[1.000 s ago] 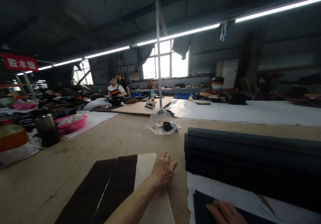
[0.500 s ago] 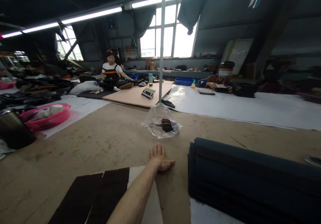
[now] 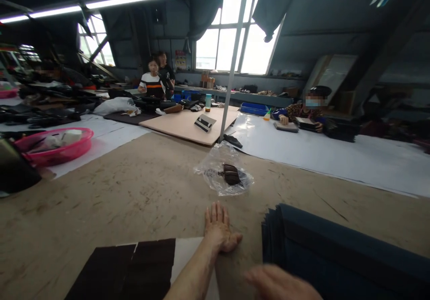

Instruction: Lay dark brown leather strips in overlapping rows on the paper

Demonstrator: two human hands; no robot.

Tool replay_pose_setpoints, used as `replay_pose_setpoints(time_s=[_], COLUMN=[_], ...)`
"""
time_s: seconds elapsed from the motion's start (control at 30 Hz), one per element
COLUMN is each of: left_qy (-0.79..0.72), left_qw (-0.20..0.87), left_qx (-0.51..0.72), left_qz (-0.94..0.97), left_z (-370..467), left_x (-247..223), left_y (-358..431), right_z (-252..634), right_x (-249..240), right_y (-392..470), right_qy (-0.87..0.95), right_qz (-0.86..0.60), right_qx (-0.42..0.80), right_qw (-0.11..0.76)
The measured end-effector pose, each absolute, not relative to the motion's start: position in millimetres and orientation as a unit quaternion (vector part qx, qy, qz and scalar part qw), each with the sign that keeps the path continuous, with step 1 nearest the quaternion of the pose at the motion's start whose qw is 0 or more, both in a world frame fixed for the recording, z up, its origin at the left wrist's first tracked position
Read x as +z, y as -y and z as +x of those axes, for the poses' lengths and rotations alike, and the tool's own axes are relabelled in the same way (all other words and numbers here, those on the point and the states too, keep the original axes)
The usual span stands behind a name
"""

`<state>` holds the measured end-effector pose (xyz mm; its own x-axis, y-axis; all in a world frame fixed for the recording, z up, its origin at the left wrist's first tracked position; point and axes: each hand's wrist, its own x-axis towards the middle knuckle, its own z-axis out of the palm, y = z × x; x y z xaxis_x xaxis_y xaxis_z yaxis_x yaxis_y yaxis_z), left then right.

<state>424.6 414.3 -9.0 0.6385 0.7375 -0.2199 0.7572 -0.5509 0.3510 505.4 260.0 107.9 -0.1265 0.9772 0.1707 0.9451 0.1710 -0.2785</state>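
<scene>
While flat, left hand [image 3: 220, 228] near plastic bag [image 3: 224, 173].

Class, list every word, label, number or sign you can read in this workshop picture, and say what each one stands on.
None can be read.
Poster on the far wall beside the window: print too small and blurred.
Clear plastic bag on the table, ahead of the left hand: faint dark marks, not legible.
Boxes on the window ledge: no readable label.
</scene>
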Motion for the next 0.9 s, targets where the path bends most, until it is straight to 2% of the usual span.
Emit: replay_pose_setpoints(time_s=[0.2, 0.33, 0.57, 0.9], left_qy=[-0.420, -0.423, -0.415, -0.411], left_qw=[0.231, 0.236, 0.251, 0.256], left_qx=[-0.031, -0.022, -0.010, -0.002], left_qz=[0.877, 0.874, 0.874, 0.875], left_z=[426, 425, 422, 422], left_x=[-10, -9, -5, 2], left_y=[-416, -415, -414, -411], right_z=[532, 567, 617, 616], right_x=[114, 100, 83, 67], right_y=[-419, -481, -499, -522], right_qy=[0.764, 0.755, 0.712, 0.680], right_qz=[-0.635, -0.651, -0.701, -0.733], right_qx=[0.042, 0.042, 0.042, 0.015], right_qw=[0.106, 0.062, 0.002, 0.022])
